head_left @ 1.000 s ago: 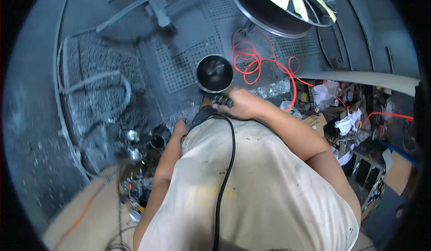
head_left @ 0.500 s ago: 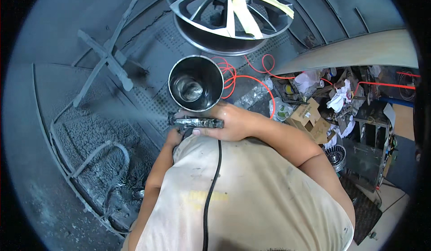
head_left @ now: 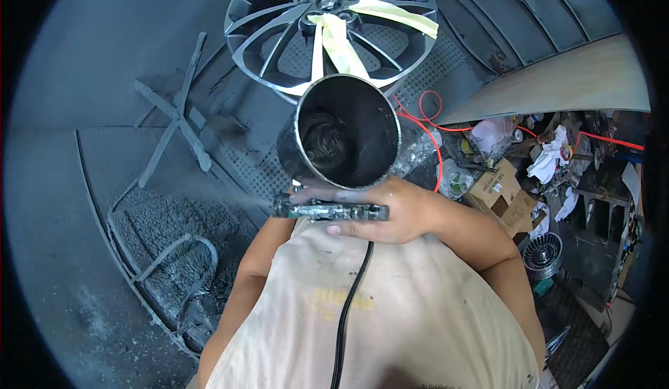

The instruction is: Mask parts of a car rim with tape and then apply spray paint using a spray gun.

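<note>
My right hand point(head_left: 404, 211) is closed around a dark, paint-crusted spray gun point(head_left: 334, 210), held sideways close to my shirt. On the gun sits a wide metal cup point(head_left: 296, 156) with its open top facing up and dark paint in the bottom. A pale mist streams left from the gun's nozzle. My left forearm point(head_left: 254, 257) reaches up behind the gun; its hand is hidden, so its fingers do not show. Beyond the cup lies a grey spoked alloy wheel point(head_left: 254, 61), apart from the gun, with strips of pale yellow masking tape point(head_left: 341, 46) across it.
An overspray-coated cross-shaped stand point(head_left: 178, 114) is at the left, above a crusted mat point(head_left: 164, 225) with a hose point(head_left: 164, 250) on it. A red hose point(head_left: 440, 156) runs along the right. Cardboard boxes point(head_left: 498, 183), rags and a curved panel point(head_left: 557, 75) stand there too. A black cord point(head_left: 352, 298) hangs down my shirt.
The spray gun and cup have shifted right and look larger. The wheel appears further left and its face shows more fully. My left hand, partly visible before, is now hidden. Mist continues leftward.
</note>
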### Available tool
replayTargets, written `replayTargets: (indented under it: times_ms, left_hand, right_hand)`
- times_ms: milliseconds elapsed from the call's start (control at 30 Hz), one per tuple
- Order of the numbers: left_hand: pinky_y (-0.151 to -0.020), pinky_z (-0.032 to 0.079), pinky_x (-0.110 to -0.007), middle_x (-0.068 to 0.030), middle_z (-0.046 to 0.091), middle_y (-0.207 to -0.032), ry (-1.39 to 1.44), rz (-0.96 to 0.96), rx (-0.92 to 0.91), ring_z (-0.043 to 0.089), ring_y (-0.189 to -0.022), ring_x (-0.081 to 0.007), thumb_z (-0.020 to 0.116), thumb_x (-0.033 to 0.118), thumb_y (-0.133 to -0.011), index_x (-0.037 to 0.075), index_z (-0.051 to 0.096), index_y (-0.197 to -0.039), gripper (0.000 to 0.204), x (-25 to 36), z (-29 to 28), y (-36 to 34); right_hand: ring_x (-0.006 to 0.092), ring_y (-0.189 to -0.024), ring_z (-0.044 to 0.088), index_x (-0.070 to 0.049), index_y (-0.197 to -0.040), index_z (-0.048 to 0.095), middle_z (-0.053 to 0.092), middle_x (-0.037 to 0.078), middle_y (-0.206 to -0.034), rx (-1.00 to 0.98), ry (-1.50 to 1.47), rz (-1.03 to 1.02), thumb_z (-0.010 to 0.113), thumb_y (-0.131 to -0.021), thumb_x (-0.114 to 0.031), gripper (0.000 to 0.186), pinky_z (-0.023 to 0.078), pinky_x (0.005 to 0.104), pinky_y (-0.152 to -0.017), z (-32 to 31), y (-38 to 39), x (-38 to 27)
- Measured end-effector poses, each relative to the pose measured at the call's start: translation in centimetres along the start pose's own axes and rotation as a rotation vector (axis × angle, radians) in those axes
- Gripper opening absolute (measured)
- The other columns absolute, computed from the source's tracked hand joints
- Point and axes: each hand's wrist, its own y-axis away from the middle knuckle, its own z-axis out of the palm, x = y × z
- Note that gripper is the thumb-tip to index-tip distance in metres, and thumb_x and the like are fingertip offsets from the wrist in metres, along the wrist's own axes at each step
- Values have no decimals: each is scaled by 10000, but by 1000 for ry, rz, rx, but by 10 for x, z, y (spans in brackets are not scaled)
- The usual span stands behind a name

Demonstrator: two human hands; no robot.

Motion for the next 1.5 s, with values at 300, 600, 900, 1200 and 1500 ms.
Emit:
replayTargets:
  times_ms: [300, 600, 900, 1200, 1500]
  left_hand:
    - [-805, 524, -407, -117, 643, -1082, 967, -339, 67, 616, -938, -246, 360, 482, -1041, 46, 564, -1274, 535, 24, 32, -141]
    - [-610, 534, -372, -106, 691, -975, 879, -432, 315, 651, -758, -220, 347, 420, -1069, 38, 623, -1189, 486, 137, 43, -150]
    - [-721, 524, -351, -157, 663, -1153, 600, -591, 447, 645, -889, -262, 494, 334, -1008, 9, 610, -1256, 425, 106, -2, -173]
    - [-875, 502, -362, -135, 644, -1172, 588, -138, 471, 634, -1001, -257, 584, 276, -973, 7, 566, -1312, 433, 122, -30, -215]
    - [-947, 535, -396, -145, 612, -1265, 659, 82, 359, 635, -1101, -255, 531, 225, -1006, 68, 468, -1413, 440, 53, -47, -258]
  right_hand:
    - [330, -1144, 600, -27, -1362, 591, 640, 142, -1298, -113, -358, 166, 676, -921, -134, 462, 455, 378, -993, -49, 10, -36]
    - [180, -748, 625, 55, -1330, 567, 701, 174, -987, 375, -309, 328, 776, -801, -230, 636, 486, 251, -683, -82, 4, -45]
    - [162, -738, 591, 56, -1267, 593, 685, 126, -958, 750, -110, 595, 793, -788, -193, 575, 467, 252, -691, -113, -30, -62]
    - [152, -771, 588, 37, -1220, 620, 689, 104, -959, 615, -228, 1005, 798, -814, -91, 462, 462, 257, -716, -169, -49, -44]
    - [111, -585, 565, 41, -1141, 606, 703, 109, -851, 515, -93, 874, 773, -827, -10, 359, 427, 201, -504, -185, -83, -27]
